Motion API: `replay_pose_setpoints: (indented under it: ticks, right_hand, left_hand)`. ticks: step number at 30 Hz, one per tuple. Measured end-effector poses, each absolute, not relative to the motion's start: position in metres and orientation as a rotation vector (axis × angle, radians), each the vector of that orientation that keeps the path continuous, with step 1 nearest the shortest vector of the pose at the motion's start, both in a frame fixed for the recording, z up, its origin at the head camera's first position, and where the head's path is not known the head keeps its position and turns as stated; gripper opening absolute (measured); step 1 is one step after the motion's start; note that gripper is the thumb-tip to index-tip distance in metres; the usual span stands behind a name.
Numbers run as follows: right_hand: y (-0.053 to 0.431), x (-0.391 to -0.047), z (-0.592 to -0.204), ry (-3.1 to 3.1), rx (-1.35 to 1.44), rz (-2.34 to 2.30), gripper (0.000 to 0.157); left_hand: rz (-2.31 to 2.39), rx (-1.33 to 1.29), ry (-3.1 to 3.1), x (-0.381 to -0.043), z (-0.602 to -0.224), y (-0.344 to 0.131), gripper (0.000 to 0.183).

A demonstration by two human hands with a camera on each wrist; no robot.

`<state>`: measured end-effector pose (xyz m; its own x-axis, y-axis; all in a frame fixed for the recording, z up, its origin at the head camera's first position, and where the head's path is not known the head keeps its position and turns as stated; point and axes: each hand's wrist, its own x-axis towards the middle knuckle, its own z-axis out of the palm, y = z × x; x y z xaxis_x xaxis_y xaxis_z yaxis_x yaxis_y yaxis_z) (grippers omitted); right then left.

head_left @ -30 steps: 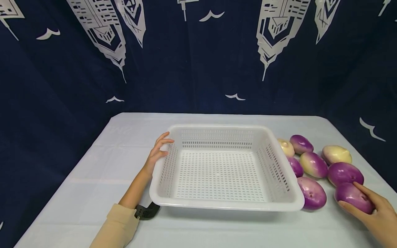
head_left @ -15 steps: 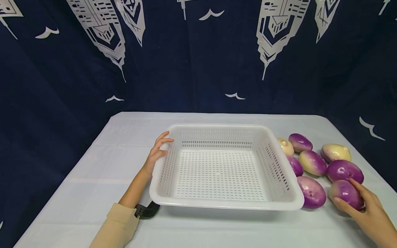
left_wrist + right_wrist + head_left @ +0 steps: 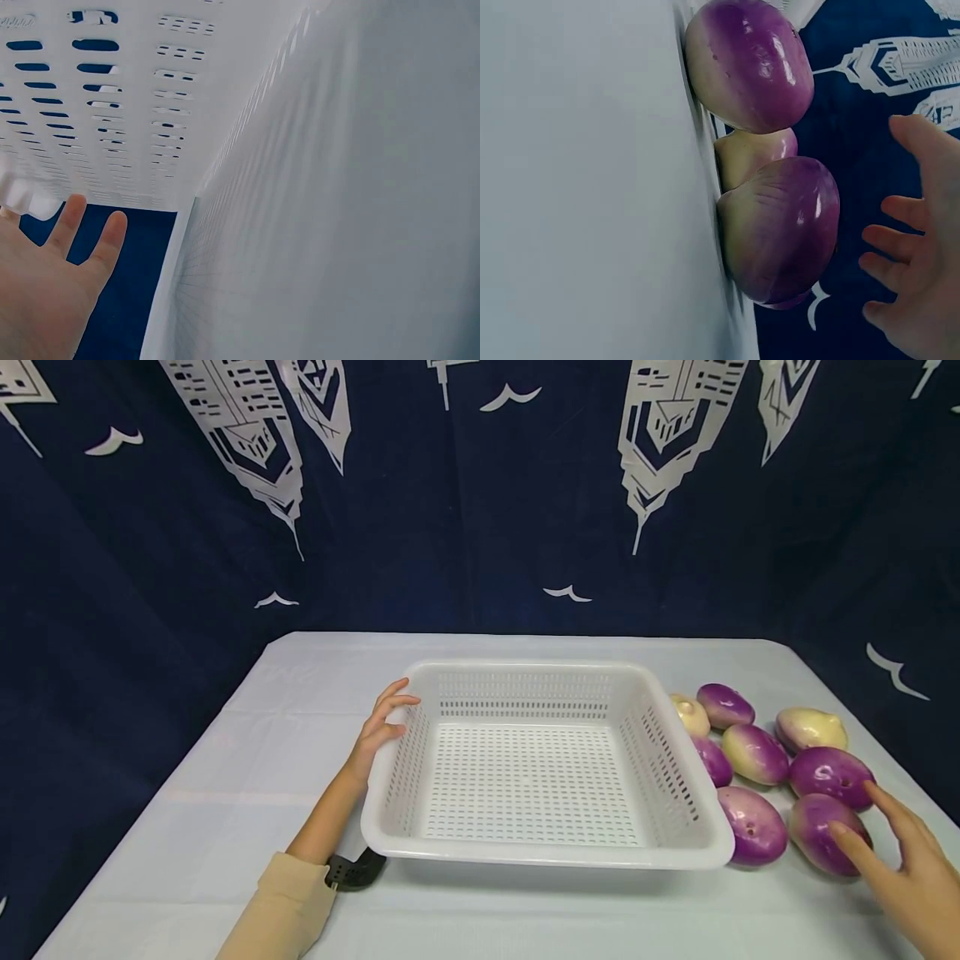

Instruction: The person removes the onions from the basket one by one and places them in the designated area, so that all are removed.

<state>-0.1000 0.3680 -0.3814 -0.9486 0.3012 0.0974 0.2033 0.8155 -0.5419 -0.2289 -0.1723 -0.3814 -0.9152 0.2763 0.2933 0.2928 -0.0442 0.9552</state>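
Observation:
My left hand (image 3: 373, 735) rests at the left rim of a white perforated plastic basket (image 3: 547, 857), its fingers touching the edge. In the left wrist view, two straight fingers of that hand (image 3: 56, 285) show below the slotted wall. On the right, a glossy purple-and-pale, turnip-like vegetable (image 3: 825, 835) stands on the table. My right hand (image 3: 911, 868) is just beside it, fingers spread and holding nothing. The right wrist view shows this hand (image 3: 922, 240) apart from the nearest vegetable (image 3: 780, 229).
Several similar vegetables cluster right of the basket, among them a purple one (image 3: 831, 774), a yellowish one (image 3: 812, 730) and one against the basket wall (image 3: 752, 828). A white cloth covers the table (image 3: 480, 918). A navy printed curtain (image 3: 465, 543) hangs behind.
My right hand has moved the vegetable leftward, toward the one by the basket, then let go and drawn slightly back to the right. My left hand and the basket have stayed put.

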Motion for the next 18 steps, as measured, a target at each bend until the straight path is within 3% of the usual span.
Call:
replay_pose_setpoints:
  ticks: [8,18]
  right_hand:
    - [0.349,-0.109,-0.365,-2.676,-0.104,0.798,0.063]
    - [0.328,-0.134,-0.343,-2.691,0.058,0.678,0.063]
  left_hand:
    - [-2.170,-0.648,-2.165,-0.229,-0.382,-0.173,0.040]
    - [-2.170,-0.641,-2.159,-0.230,-0.383,-0.173,0.041]
